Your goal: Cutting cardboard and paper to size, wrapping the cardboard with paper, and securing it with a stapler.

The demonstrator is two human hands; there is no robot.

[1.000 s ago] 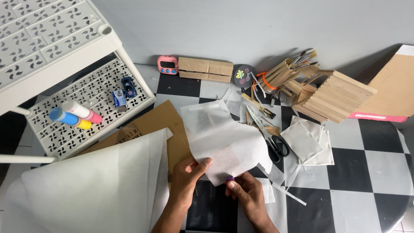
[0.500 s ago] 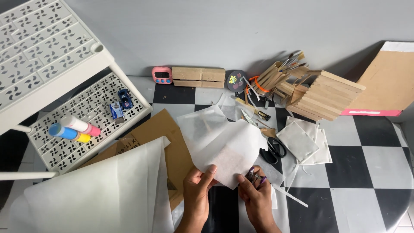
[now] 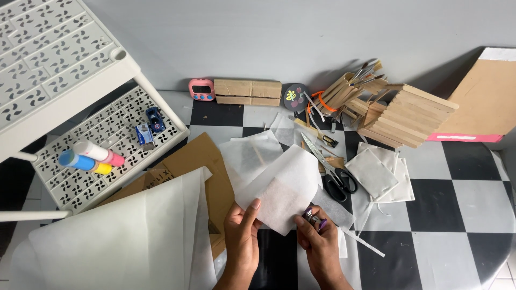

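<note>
My left hand [image 3: 241, 234] pinches the near edge of a thin white paper sheet [image 3: 282, 185], holding it up over the checkered floor. My right hand [image 3: 318, 244] sits just right of it at the sheet's lower corner, fingers closed around a small purple and metallic object [image 3: 314, 218] that I cannot identify. More white sheets [image 3: 250, 153] lie underneath and behind.
A big white paper roll sheet [image 3: 118, 236] and brown cardboard [image 3: 207, 161] lie left. Black scissors [image 3: 338, 180] and folded white pads [image 3: 376, 172] lie right. Wooden stick structures [image 3: 400, 115], brushes, a wooden block [image 3: 247, 91] and a pink timer [image 3: 201, 88] line the wall. A white rack [image 3: 110, 142] holds tubes.
The view has shifted a little, so everything sits lower in frame. Both hands drew closer to me with the sheet, and the small purple object now shows in my right hand.
</note>
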